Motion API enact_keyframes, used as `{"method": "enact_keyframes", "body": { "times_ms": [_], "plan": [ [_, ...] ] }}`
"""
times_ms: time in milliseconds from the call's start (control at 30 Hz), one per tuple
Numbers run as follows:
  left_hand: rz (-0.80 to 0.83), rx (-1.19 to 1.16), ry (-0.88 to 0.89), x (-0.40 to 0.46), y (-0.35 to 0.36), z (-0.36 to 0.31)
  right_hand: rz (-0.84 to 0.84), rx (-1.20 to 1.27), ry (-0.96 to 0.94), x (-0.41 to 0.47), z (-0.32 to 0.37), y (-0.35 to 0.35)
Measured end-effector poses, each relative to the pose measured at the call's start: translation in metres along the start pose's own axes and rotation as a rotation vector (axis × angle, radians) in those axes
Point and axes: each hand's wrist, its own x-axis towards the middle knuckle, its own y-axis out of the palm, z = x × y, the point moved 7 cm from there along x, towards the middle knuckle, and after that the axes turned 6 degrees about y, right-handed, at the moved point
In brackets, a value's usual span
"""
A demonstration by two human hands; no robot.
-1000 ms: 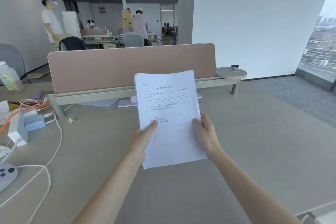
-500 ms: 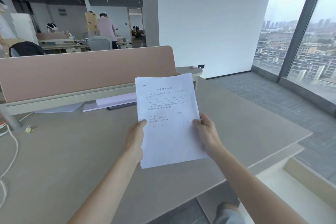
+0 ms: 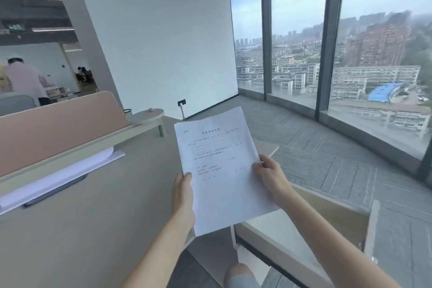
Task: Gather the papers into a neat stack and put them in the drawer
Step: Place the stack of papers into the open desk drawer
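Note:
I hold a stack of white printed papers (image 3: pixel 219 170) upright in the air, past the right edge of the desk (image 3: pixel 93 217). My left hand (image 3: pixel 183 196) grips its left edge, thumb on the front sheet. My right hand (image 3: pixel 271 177) grips the right edge. Below and to the right stands an open beige drawer (image 3: pixel 327 217), its wooden inside partly visible under the papers and my right arm.
More white sheets (image 3: pixel 58 175) and a dark flat device lie under the pink desk divider (image 3: pixel 56 131) at left. A small round shelf (image 3: pixel 149 114) ends the divider. Grey carpet and tall windows fill the right. A person in a pink shirt (image 3: pixel 21 82) stands far left.
My view has swung to the right, from the desk centre to the desk's right end. The papers, held in both hands, have moved over the desk edge toward the open drawer, which has come into view.

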Motion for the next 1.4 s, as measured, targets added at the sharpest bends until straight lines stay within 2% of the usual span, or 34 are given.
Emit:
{"method": "enact_keyframes", "body": {
  "times_ms": [233, 433, 600, 800, 1033, 1233, 1400],
  "plan": [
    [0.218, 0.06, -0.015, -0.001, 0.09, 0.03, -0.202, -0.054, 0.084, 0.014, -0.033, -0.111],
    [0.354, 0.144, -0.027, 0.008, 0.137, 0.07, -0.302, -0.155, 0.168, 0.018, -0.065, -0.167],
    [0.405, 0.249, 0.058, 0.005, 0.162, 0.092, -0.344, -0.217, 0.222, 0.018, -0.09, -0.198],
    [0.553, 0.535, 0.222, 0.004, 0.194, 0.133, -0.403, -0.296, 0.29, 0.016, -0.12, -0.23],
    [0.702, 0.676, 0.191, 0.002, 0.212, 0.181, -0.407, -0.463, 0.406, 0.032, -0.153, -0.252],
    [0.87, 0.827, 0.19, -0.002, 0.22, 0.209, -0.258, -0.728, 0.424, 0.063, -0.162, -0.25],
    [1.075, 0.993, 0.235, -0.017, 0.229, 0.23, -0.166, -0.979, 0.398, 0.09, -0.169, -0.24]
  ]
}}
